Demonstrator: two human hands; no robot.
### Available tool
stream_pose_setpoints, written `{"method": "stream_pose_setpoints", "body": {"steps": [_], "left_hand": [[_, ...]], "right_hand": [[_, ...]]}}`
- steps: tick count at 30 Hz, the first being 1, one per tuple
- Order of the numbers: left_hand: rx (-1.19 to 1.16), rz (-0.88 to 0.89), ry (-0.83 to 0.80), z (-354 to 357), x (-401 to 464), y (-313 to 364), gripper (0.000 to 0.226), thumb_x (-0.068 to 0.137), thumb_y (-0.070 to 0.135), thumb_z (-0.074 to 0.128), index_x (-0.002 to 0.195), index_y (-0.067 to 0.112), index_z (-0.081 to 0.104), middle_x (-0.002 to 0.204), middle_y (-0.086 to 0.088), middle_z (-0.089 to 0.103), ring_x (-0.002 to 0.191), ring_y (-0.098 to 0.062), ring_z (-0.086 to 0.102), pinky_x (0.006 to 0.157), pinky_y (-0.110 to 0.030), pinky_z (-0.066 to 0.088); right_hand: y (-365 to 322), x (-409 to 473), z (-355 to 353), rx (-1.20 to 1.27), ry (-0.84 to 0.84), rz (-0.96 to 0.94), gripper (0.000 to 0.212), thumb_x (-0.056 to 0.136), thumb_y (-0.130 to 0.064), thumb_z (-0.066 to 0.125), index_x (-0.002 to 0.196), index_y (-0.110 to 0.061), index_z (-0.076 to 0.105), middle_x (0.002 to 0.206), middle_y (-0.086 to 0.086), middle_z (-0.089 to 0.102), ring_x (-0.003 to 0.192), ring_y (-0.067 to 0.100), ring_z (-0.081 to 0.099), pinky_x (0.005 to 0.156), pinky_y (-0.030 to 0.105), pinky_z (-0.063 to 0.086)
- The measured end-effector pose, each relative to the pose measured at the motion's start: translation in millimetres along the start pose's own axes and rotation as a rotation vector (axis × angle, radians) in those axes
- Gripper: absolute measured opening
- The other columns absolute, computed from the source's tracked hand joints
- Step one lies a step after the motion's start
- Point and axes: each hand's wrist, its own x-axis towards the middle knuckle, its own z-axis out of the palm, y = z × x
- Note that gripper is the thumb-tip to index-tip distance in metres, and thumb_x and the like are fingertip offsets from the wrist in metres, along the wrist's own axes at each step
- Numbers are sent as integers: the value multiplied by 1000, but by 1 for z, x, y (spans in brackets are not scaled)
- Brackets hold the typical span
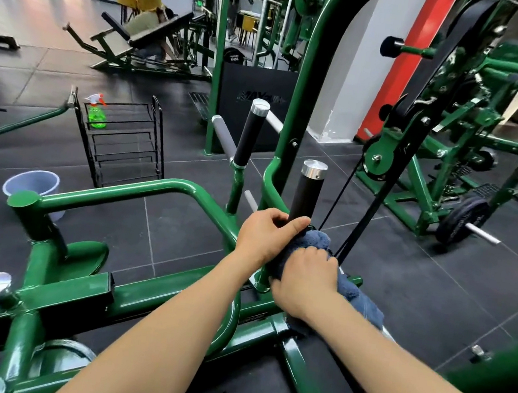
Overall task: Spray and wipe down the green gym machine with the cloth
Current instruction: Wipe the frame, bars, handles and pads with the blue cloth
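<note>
The green gym machine fills the near floor, and by the look of it wiping is mid-way. The spray bottle sits on the far-left rack. The cloth wraps the handle base, right hand clutching it, left hand gripping the handle.

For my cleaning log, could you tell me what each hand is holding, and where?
The left hand grips the base of the black handle; the right hand clutches the blue cloth near its upper end.
</note>
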Motion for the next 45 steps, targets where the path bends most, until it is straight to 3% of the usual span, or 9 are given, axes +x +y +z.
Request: {"method": "stream_pose_setpoints", "body": {"steps": [4,6,13,17,22,30,38,41,45], "left_hand": [[-23,-1,-16,0,0,0,39,75,63,68,72,24,65,64,13,60,66,-10,55,64,-26,40],[-46,-2,-22,-1,-1,1,42,75,62,69,75,20,68,63,12,59,62,-9,53,62,-26,39],[-241,-35,-58,-3,-10,-3,23,84,46,68,82,24,73,75,16,68,72,-3,59,74,-25,48],[-242,-145,-17,4,-29,-30,25,95,21,53,115,21,67,111,4,69,100,-13,61,95,-28,46],[41,-97,-96,20,-40,-58,41,93,17,51,133,20,57,134,5,56,121,-15,54,99,-25,41],[67,-75,-30,25,-33,-67,27,94,27,58,120,24,67,118,9,65,111,-11,58,94,-27,44],[187,-82,147,31,-32,-59,20,94,28,56,103,26,74,101,9,71,97,-13,62,77,-26,45],[167,-100,191,35,-34,-58,19,94,28,58,103,28,75,100,10,72,97,-12,63,80,-27,47],[161,-116,215,35,-35,-54,18,94,27,58,98,25,76,98,8,73,94,-12,63,79,-28,47]], "right_hand": [[25,11,-25,467,-254,-160,11,91,-25,53,90,-14,53,97,9,62,96,24,59,79,25,45],[33,16,-20,683,-266,-78,16,87,-21,60,77,-14,49,83,5,57,82,22,58,66,23,42],[33,15,23,941,44,188,18,79,-27,67,90,-15,60,84,-1,62,80,24,58,64,31,40],[32,14,32,1101,152,247,8,80,-18,66,82,-16,59,81,0,62,78,22,57,60,29,38],[46,16,32,1892,55,254,8,89,-12,66,96,-7,65,80,6,70,73,21,65,64,28,52],[73,63,18,1509,-642,-200,29,74,-6,76,101,-9,66,90,4,73,84,17,68,76,28,55],[74,68,22,1314,-400,-348,26,81,-4,73,101,-16,62,88,-13,66,68,-24,55,66,-9,33],[74,69,34,1314,-267,-344,37,72,-16,83,104,-18,65,97,-8,73,89,-5,66,89,16,48],[76,80,32,1404,-489,-395,31,76,-2,77,102,-15,66,94,-4,74,89,6,68,78,18,50]]}}
